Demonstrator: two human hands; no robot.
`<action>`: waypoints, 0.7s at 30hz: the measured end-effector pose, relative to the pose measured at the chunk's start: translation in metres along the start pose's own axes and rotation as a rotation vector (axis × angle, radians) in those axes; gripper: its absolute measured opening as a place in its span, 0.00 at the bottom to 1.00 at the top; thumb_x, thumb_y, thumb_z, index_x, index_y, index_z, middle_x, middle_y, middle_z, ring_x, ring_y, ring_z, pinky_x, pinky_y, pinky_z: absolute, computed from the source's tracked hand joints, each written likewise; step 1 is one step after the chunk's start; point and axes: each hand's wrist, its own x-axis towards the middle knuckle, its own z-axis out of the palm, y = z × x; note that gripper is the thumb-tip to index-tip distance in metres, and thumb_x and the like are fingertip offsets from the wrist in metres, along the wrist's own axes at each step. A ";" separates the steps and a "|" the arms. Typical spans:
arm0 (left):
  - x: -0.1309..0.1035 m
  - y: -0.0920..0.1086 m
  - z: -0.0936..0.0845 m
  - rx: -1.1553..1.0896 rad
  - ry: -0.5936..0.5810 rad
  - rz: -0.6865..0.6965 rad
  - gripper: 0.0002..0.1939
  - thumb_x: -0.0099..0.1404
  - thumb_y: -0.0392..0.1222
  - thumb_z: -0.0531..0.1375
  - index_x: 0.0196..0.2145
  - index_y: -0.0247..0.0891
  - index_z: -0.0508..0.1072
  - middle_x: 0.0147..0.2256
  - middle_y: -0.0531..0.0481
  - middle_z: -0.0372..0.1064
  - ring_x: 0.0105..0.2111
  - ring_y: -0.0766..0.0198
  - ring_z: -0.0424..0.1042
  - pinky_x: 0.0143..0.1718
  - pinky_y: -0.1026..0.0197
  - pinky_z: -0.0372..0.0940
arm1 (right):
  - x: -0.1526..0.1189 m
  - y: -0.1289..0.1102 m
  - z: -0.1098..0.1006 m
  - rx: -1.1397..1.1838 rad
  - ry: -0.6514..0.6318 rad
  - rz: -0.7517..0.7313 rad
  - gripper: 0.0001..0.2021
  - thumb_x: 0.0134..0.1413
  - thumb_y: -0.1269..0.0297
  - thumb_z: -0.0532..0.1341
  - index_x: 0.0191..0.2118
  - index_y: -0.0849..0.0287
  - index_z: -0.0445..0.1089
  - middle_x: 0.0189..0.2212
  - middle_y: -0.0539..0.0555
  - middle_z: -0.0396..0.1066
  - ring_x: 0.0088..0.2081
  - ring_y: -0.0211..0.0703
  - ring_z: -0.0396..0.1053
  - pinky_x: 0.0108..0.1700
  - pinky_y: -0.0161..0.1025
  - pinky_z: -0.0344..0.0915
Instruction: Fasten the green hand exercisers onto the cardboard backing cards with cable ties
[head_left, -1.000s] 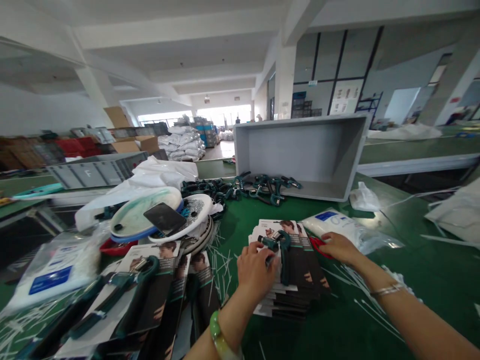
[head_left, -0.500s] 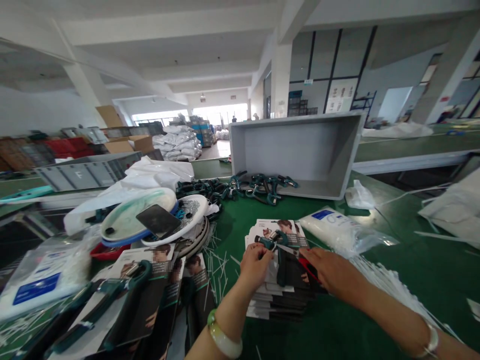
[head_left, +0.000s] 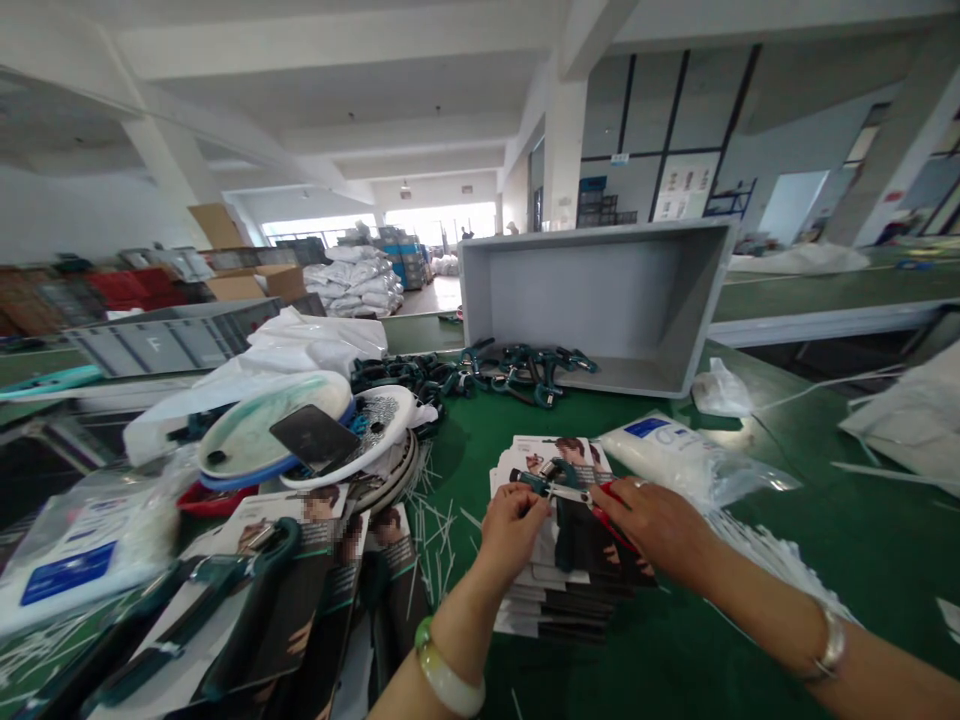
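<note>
In the head view, red-handled scissors [head_left: 576, 495] are in my right hand [head_left: 660, 525], fingers wrapped round the handles. Their blades point left, reaching across a dark green plier-like tool [head_left: 561, 550] with a metal head. That tool lies on the top printed card [head_left: 600, 525] of a stack. My left hand [head_left: 510, 525] is closed in a pinch beside the blade tips, at the tool's left handle. Whatever its fingertips pinch is small and mostly hidden, with a bit of white showing there.
Finished-looking cards with similar tools [head_left: 247, 600] lie at left front. Behind them are round lids [head_left: 274, 425] and a dark phone-like slab [head_left: 313, 438]. More green tools [head_left: 525, 370] are heaped by a grey crate [head_left: 592, 300]. White cable ties [head_left: 780, 560] lie to the right beside a plastic bag [head_left: 660, 450].
The scissors have shifted slightly, their blades now lying more level across the tool. My right hand has moved a little up and left. My left hand stays nearly in place.
</note>
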 end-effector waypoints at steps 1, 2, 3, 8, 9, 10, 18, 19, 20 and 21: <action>0.000 0.000 0.000 0.001 -0.004 0.002 0.09 0.55 0.43 0.57 0.22 0.39 0.74 0.38 0.50 0.67 0.42 0.62 0.66 0.47 0.61 0.58 | -0.001 0.001 0.004 -0.015 0.026 -0.013 0.20 0.45 0.79 0.55 0.47 0.62 0.64 0.35 0.59 0.70 0.33 0.45 0.69 0.33 0.39 0.65; 0.000 0.001 0.000 0.001 -0.005 0.002 0.08 0.55 0.42 0.57 0.23 0.39 0.74 0.38 0.50 0.67 0.43 0.62 0.65 0.47 0.61 0.58 | -0.002 0.002 0.008 -0.030 0.052 -0.027 0.19 0.47 0.80 0.54 0.47 0.61 0.64 0.35 0.59 0.70 0.32 0.45 0.69 0.33 0.39 0.64; 0.000 0.001 0.000 0.002 -0.006 0.003 0.08 0.55 0.42 0.57 0.23 0.40 0.74 0.38 0.50 0.67 0.43 0.62 0.65 0.47 0.61 0.58 | -0.003 0.003 0.012 -0.041 0.077 -0.040 0.19 0.48 0.80 0.52 0.47 0.61 0.63 0.35 0.59 0.70 0.32 0.44 0.69 0.32 0.39 0.64; 0.001 0.002 0.000 0.029 -0.019 0.016 0.07 0.55 0.41 0.57 0.24 0.41 0.74 0.38 0.51 0.67 0.44 0.63 0.65 0.47 0.62 0.58 | 0.000 0.005 0.019 -0.025 0.147 -0.074 0.18 0.53 0.80 0.47 0.48 0.62 0.63 0.34 0.59 0.70 0.30 0.44 0.68 0.31 0.39 0.62; 0.001 0.001 0.000 0.030 -0.021 0.018 0.07 0.55 0.41 0.58 0.24 0.41 0.75 0.38 0.51 0.66 0.44 0.63 0.65 0.47 0.62 0.58 | 0.002 0.005 0.017 -0.022 0.151 -0.078 0.17 0.53 0.80 0.47 0.47 0.63 0.63 0.33 0.59 0.70 0.31 0.44 0.68 0.31 0.39 0.62; 0.000 0.001 0.001 0.029 -0.019 0.018 0.07 0.55 0.42 0.58 0.24 0.41 0.75 0.38 0.51 0.66 0.44 0.63 0.65 0.47 0.62 0.58 | 0.005 0.004 0.016 -0.019 0.150 -0.080 0.17 0.53 0.80 0.48 0.46 0.63 0.64 0.32 0.59 0.70 0.31 0.45 0.68 0.31 0.39 0.62; -0.002 0.002 0.002 -0.047 0.028 0.016 0.08 0.56 0.41 0.57 0.21 0.39 0.72 0.33 0.51 0.67 0.40 0.63 0.65 0.44 0.63 0.59 | 0.011 0.001 0.009 0.171 -0.061 -0.048 0.13 0.50 0.75 0.52 0.41 0.62 0.68 0.29 0.57 0.72 0.27 0.40 0.67 0.25 0.33 0.57; -0.001 0.001 0.001 -0.055 0.043 0.005 0.09 0.56 0.41 0.56 0.22 0.38 0.71 0.32 0.52 0.67 0.39 0.63 0.66 0.43 0.63 0.59 | 0.009 0.002 0.007 0.226 -0.108 -0.038 0.14 0.49 0.74 0.53 0.42 0.61 0.68 0.30 0.57 0.72 0.27 0.40 0.68 0.26 0.33 0.58; 0.000 0.000 -0.001 -0.060 0.063 -0.013 0.10 0.58 0.42 0.54 0.23 0.38 0.71 0.31 0.52 0.67 0.37 0.64 0.66 0.41 0.64 0.60 | 0.008 0.003 0.004 0.290 -0.150 -0.017 0.15 0.48 0.73 0.54 0.43 0.60 0.68 0.31 0.56 0.73 0.29 0.40 0.68 0.28 0.33 0.59; 0.002 -0.003 -0.004 -0.062 0.091 -0.037 0.11 0.60 0.44 0.52 0.26 0.37 0.71 0.31 0.51 0.67 0.36 0.64 0.66 0.40 0.64 0.60 | 0.007 0.005 0.000 0.364 -0.186 0.010 0.15 0.47 0.72 0.54 0.43 0.59 0.68 0.33 0.56 0.73 0.31 0.41 0.69 0.31 0.34 0.60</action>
